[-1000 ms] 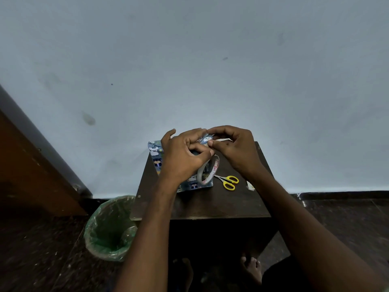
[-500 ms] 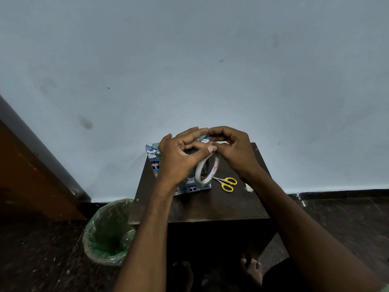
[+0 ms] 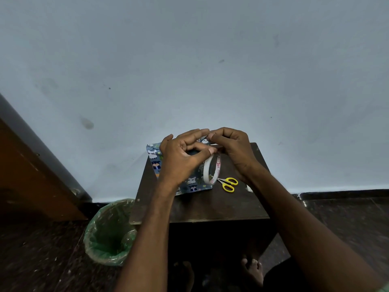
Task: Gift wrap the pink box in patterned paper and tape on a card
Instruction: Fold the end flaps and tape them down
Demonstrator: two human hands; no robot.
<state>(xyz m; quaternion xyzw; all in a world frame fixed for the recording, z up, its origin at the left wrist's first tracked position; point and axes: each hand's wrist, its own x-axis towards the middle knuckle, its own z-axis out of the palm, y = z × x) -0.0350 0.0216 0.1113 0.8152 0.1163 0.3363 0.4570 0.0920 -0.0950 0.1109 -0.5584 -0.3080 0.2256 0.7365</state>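
Observation:
A box wrapped in blue paper with animal prints (image 3: 155,159) lies on a small dark wooden table (image 3: 202,205), mostly hidden behind my hands. My left hand (image 3: 181,157) holds a white tape roll (image 3: 207,170) upright over the box, thumb on its top rim. My right hand (image 3: 233,152) pinches at the top of the roll with curled fingers, where the tape end is. No pink surface of the box shows. No card is visible.
Yellow-handled scissors (image 3: 228,183) lie on the table right of the box. A small white scrap (image 3: 249,188) sits at the table's right edge. A bin with a green liner (image 3: 109,230) stands on the floor left of the table. The wall is close behind; a wooden door (image 3: 27,175) is at left.
Both hands stay together at the top of the tape roll, with only slight finger shifts. The camera view has shifted a little.

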